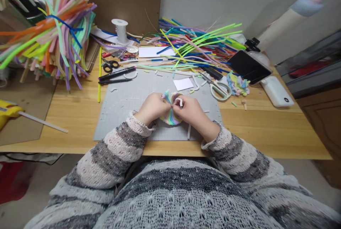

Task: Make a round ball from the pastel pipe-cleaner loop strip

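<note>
Both hands meet over the grey cutting mat (125, 115) at the desk's middle. My left hand (152, 107) is closed on a pastel rainbow-striped pipe-cleaner piece (170, 118), pinching its upper edge. My right hand (189, 110) is closed too, gripping the same piece from the right, with a short white pipe-cleaner bit (179, 101) held at its fingertips. The lower curve of the striped piece shows between the two wrists.
White-handled scissors (220, 90) and a white paper square (183, 84) lie just beyond the hands. Loose coloured pipe cleaners (197, 44) are heaped at the back, and a big bundle (53, 33) stands left. Black scissors (109, 65), pens (117, 74), a thread spool (120, 30), a tablet (249, 66) and a yellow glue gun (7, 110) surround the mat.
</note>
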`<state>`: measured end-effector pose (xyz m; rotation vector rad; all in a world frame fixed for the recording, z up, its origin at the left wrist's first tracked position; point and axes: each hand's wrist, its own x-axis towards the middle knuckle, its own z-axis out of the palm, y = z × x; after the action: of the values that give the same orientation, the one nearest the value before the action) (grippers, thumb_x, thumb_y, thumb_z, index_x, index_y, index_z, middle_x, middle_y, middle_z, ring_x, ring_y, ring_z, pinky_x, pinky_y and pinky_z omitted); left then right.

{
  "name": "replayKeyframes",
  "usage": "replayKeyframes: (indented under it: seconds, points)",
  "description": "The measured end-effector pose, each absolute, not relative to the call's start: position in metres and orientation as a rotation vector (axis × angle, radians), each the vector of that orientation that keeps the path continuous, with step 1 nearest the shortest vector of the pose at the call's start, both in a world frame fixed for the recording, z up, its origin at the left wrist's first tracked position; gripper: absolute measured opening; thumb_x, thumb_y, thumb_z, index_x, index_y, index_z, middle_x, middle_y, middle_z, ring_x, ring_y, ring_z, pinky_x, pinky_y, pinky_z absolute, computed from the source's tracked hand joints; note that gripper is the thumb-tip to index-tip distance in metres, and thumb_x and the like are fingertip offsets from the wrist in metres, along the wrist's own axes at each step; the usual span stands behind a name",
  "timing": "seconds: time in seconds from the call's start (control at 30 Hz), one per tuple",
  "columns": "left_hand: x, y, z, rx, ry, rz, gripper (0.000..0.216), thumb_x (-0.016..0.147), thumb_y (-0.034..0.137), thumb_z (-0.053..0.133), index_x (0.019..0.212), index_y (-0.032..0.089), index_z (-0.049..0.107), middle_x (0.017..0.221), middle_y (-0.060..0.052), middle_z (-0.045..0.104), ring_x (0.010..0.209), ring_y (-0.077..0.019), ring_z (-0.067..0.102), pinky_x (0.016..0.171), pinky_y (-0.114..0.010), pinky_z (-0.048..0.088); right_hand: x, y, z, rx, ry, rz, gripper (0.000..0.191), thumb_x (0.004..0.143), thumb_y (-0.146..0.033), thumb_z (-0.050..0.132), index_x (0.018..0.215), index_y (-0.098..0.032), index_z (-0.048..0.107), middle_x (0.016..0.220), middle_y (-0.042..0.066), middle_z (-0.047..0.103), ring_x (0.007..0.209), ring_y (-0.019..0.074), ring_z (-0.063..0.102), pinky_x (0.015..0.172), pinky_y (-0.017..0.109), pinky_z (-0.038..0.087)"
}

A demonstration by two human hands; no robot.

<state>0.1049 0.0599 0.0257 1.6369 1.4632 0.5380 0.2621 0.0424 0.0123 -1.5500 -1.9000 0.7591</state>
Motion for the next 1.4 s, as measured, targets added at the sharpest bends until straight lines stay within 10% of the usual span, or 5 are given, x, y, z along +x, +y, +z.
replayKeyframes:
  seconds: [0.8,0.97,1.17,1.4]
  points:
    - [0.096,0.068,0.028,1.439,1.268,0.538,0.015,0.062,0.027,0.064,0.062,0.013,0.061,0.056,0.000,0.053,0.056,-0.0122,0.046,0.054,-0.025,0.033,0.285,0.063,0.031,-0.540,-2.857,0.165,0.028,0.092,-0.011,0.042,0.070,-0.020,0.057,0.071,0.004,0.060,0.066,0.0162,0.049,0.070,0.033,0.043]
    - [0.100,0.064,0.040,1.198,0.717,0.887,0.042,0.082,0.044,0.055,0.106,0.012,0.068,0.105,-0.012,0.070,0.104,-0.0248,0.062,0.090,-0.036,0.047,0.287,0.068,0.038,-1.121,-2.141,0.400,0.010,0.080,-0.019,0.054,0.070,-0.019,0.056,0.069,0.003,0.060,0.064,0.0152,0.052,0.061,0.029,0.042]
    - [0.114,0.048,0.031,1.686,0.806,0.996,0.082,0.072,0.035,0.073,0.145,0.020,0.039,0.157,-0.014,0.030,0.148,-0.0300,0.022,0.119,-0.043,0.023,0.267,0.066,0.037,-1.267,-1.458,0.935,0.012,0.077,-0.025,0.057,0.067,-0.021,0.052,0.058,-0.002,0.055,0.056,0.0142,0.050,0.055,0.027,0.043]
    - [0.118,0.051,0.018,1.546,0.980,1.018,0.042,0.087,0.025,0.045,0.126,0.016,0.057,0.122,-0.009,0.065,0.113,-0.0204,0.058,0.102,-0.032,0.042,0.266,0.060,0.024,-1.238,-2.130,0.489,0.011,0.074,-0.013,0.055,0.065,-0.019,0.054,0.065,0.001,0.058,0.063,0.0153,0.049,0.060,0.028,0.035]
